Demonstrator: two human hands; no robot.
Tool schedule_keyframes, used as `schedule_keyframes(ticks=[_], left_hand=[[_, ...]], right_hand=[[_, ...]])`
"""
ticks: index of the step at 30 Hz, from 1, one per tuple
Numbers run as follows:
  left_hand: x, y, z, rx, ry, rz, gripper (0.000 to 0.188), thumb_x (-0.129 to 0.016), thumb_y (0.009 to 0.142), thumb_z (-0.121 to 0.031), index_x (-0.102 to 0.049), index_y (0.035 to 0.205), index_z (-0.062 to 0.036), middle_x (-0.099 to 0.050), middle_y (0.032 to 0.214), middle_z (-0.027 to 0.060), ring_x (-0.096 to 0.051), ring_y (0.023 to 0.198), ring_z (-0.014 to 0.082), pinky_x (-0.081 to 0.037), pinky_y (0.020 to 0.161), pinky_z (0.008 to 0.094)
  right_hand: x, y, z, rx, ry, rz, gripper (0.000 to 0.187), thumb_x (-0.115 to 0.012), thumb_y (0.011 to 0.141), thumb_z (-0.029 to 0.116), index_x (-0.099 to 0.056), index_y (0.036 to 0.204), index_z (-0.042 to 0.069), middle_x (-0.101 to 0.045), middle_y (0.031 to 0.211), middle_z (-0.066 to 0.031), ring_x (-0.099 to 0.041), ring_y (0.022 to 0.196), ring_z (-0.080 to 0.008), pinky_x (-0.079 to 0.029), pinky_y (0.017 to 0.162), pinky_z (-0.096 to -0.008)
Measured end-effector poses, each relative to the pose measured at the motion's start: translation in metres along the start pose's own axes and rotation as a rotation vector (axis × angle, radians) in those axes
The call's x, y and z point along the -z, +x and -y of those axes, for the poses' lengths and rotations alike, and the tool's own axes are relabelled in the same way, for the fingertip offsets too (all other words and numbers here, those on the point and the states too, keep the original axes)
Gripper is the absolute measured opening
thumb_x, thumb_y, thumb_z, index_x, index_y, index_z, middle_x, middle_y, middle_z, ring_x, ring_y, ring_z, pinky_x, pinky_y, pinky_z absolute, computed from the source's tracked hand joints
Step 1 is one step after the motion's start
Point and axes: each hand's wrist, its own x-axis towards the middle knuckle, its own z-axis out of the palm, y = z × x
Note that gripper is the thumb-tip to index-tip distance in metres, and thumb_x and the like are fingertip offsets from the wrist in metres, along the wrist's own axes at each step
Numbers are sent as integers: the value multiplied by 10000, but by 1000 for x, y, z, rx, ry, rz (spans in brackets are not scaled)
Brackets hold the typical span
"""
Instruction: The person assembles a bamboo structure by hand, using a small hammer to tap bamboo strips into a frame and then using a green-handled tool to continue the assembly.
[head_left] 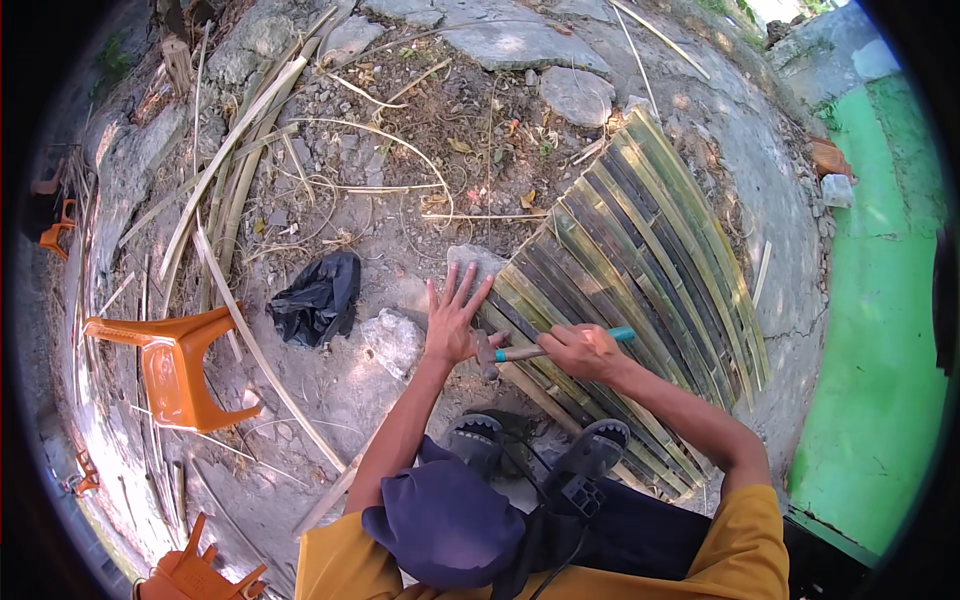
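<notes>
My right hand is wrapped round the handle of a hammer with a teal grip. The hammer's head is beside my left hand, over the near left edge of a panel of bamboo slats. My left hand lies at that edge with its fingers spread, and its thumb is partly hidden behind the hammer head. Whether anything sits under the thumb cannot be made out. The slats are green and dark brown, laid side by side, and fan out on the ground to the right.
An orange plastic stool lies tipped over at the left, near a black plastic bag and a pale rock. Long bamboo strips are piled at the far left. A green wall runs along the right.
</notes>
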Motion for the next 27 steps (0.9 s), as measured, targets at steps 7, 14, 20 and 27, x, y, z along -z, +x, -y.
schedule_keyframes(ticks=[7, 14, 20, 27], left_hand=[[10, 3, -4, 7, 0, 27, 1141, -773, 708, -732, -339, 1671, -300, -252, 1754, 72, -142, 1632, 364, -61, 1268, 697], [2, 2, -10, 3, -35, -12, 1140, -798, 705, -711, -350, 1667, -294, -260, 1751, 81, -141, 1630, 375, -81, 1265, 699], [3, -2, -4, 14, -29, -18, 1161, -849, 666, -623, -358, 1664, -289, -264, 1749, 74, -131, 1632, 374, -92, 1263, 709], [4, -3, 1, 6, -49, -12, 1187, -864, 630, -571, -348, 1665, -303, -234, 1762, 60, -128, 1634, 371, -98, 1264, 708]], right_hand=[[-2, 4, -2, -74, -91, -36, 105, -650, 943, 168, -559, 958, 119, -593, 789, -60, -704, 646, -233, -553, 515, -372], [-8, 3, -22, -67, -182, 104, 86, -618, 936, 145, -557, 986, 114, -603, 789, -65, -717, 660, -255, -551, 509, -387], [-8, 0, -1, 58, 4, 41, 108, -617, 947, 158, -554, 1016, 105, -623, 799, -85, -716, 646, -294, -569, 525, -426], [3, 7, 5, -173, 50, 56, 112, -614, 975, 187, -561, 1006, 94, -659, 822, -104, -729, 710, -312, -551, 513, -444]])
